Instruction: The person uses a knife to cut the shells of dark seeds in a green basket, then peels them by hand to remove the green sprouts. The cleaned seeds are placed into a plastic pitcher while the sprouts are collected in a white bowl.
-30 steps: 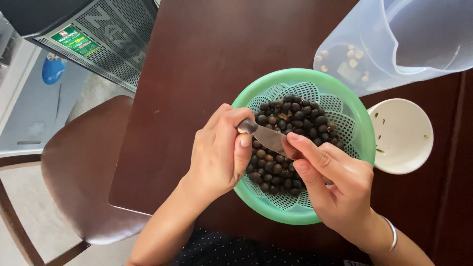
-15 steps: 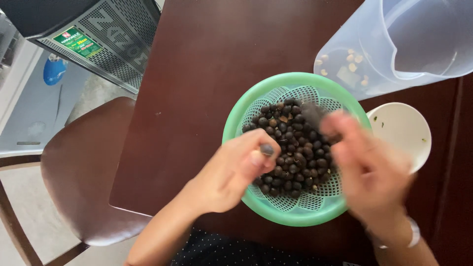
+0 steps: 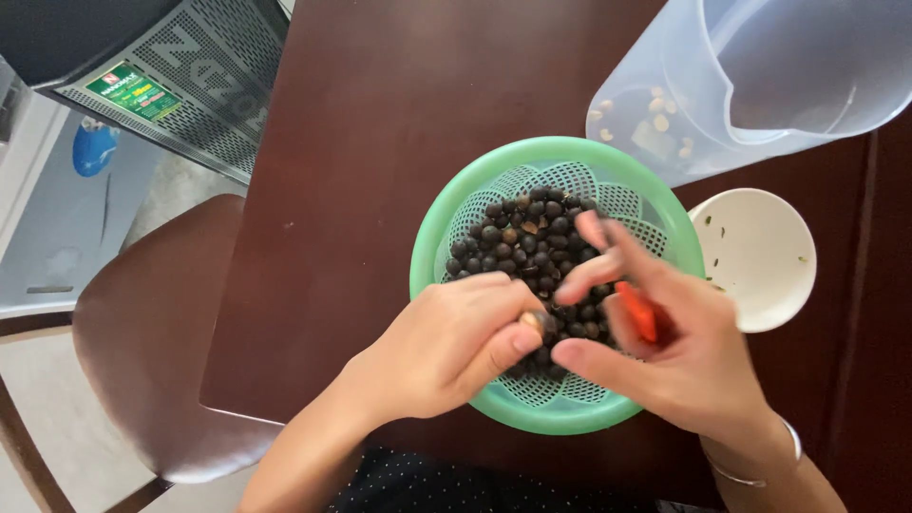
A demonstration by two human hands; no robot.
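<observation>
Two hands work over the green colander of dark round seeds. My left hand pinches one seed at its near edge; my right hand seems curled around an orange-handled tool, beside a white bowl.

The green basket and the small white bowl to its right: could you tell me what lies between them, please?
Nothing lies between them in the head view: the green basket and white bowl sit almost rim to rim on the dark table.
</observation>
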